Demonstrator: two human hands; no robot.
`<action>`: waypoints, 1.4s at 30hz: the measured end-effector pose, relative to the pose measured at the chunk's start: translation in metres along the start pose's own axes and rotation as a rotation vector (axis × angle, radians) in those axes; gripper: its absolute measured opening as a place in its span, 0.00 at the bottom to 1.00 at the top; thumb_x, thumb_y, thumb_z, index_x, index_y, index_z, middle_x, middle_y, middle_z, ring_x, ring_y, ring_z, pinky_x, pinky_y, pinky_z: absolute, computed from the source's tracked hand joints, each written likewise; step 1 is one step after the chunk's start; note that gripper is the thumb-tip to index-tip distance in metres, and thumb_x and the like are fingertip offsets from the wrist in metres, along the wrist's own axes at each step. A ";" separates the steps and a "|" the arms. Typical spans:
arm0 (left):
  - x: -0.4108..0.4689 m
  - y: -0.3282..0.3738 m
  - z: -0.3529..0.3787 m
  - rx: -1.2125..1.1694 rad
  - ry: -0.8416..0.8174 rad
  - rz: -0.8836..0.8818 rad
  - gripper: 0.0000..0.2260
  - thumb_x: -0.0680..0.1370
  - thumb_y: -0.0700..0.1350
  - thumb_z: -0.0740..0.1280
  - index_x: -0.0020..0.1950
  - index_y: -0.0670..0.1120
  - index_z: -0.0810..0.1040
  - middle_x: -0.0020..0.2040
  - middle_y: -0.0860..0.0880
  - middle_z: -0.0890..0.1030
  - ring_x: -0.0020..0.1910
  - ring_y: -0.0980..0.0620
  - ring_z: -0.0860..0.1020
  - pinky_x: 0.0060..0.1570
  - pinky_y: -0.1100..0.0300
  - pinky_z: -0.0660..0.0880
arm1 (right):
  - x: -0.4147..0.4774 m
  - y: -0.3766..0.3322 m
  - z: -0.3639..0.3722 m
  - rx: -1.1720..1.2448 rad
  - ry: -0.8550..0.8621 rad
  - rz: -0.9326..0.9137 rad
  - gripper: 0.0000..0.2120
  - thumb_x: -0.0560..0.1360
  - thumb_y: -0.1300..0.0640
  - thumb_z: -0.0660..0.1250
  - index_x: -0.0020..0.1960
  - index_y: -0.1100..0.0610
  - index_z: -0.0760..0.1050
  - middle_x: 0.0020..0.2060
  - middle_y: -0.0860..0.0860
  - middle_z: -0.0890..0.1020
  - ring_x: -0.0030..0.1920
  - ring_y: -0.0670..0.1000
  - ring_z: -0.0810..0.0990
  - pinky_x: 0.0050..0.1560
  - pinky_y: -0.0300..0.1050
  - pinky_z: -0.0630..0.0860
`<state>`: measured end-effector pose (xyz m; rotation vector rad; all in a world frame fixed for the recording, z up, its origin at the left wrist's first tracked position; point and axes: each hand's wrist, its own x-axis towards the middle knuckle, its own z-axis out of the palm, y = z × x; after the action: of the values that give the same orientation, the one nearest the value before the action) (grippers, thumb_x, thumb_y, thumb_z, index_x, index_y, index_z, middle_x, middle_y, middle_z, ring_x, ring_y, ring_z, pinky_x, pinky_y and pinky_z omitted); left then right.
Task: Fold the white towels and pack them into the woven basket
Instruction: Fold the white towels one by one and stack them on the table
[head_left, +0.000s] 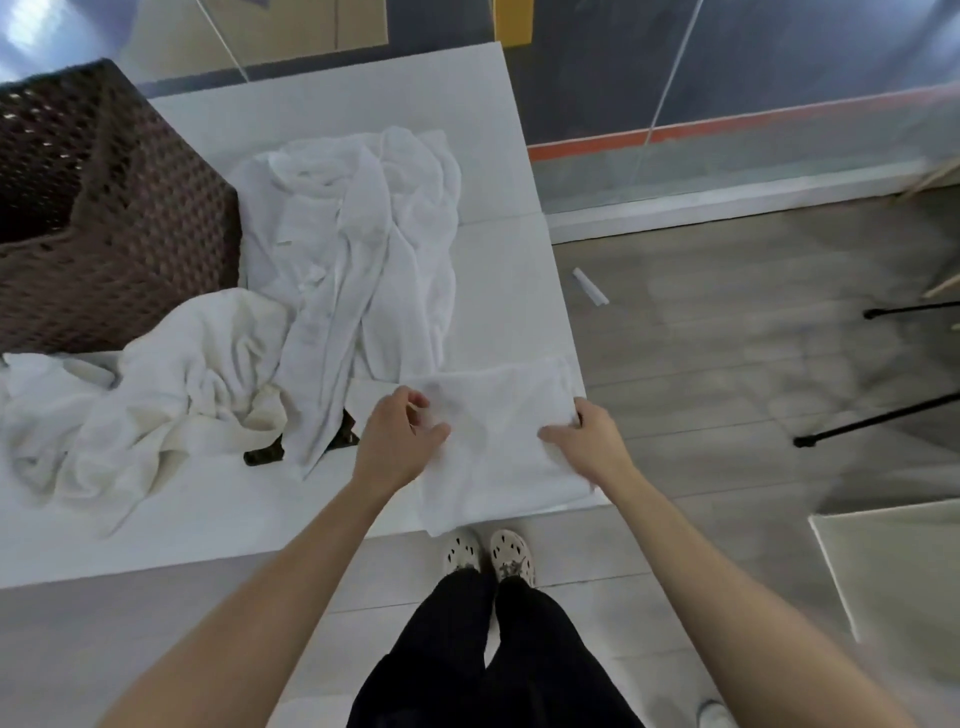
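Grips folded towel (498, 457) at both side edges: left hand (397, 441) with fingers curled, right hand (587, 441) with thumb on top. Lies flat on table (208, 519) at near right corner; loose towels (353, 234) and basket (119, 218) to left.

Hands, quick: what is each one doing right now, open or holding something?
Left hand: closed, pinching the left edge of the folded towel.
Right hand: closed, gripping the same towel's right edge.
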<state>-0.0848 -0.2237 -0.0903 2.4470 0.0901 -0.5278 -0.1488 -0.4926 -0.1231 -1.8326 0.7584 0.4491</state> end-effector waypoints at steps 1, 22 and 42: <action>0.003 -0.005 0.000 0.002 0.011 -0.006 0.21 0.75 0.54 0.80 0.62 0.49 0.76 0.54 0.49 0.79 0.48 0.52 0.80 0.52 0.51 0.81 | 0.002 0.002 -0.004 0.025 0.037 -0.013 0.12 0.73 0.55 0.76 0.53 0.58 0.79 0.48 0.55 0.86 0.47 0.58 0.85 0.47 0.54 0.82; 0.009 0.060 0.011 -0.613 -0.355 -0.679 0.17 0.74 0.50 0.78 0.57 0.44 0.81 0.54 0.43 0.85 0.49 0.43 0.85 0.44 0.51 0.84 | -0.036 0.075 0.038 -0.869 0.316 -1.087 0.41 0.79 0.43 0.74 0.80 0.68 0.66 0.78 0.62 0.71 0.83 0.62 0.63 0.78 0.75 0.61; 0.063 0.093 -0.043 -1.077 -0.430 -0.135 0.16 0.83 0.50 0.70 0.67 0.45 0.84 0.63 0.45 0.87 0.62 0.46 0.86 0.66 0.50 0.79 | -0.031 -0.101 -0.084 0.379 -0.016 -0.293 0.14 0.84 0.49 0.69 0.68 0.47 0.78 0.59 0.45 0.86 0.60 0.49 0.85 0.59 0.48 0.81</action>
<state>0.0055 -0.2766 -0.0305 1.2619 0.2776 -0.7890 -0.1056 -0.5367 -0.0028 -1.5467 0.5108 0.1182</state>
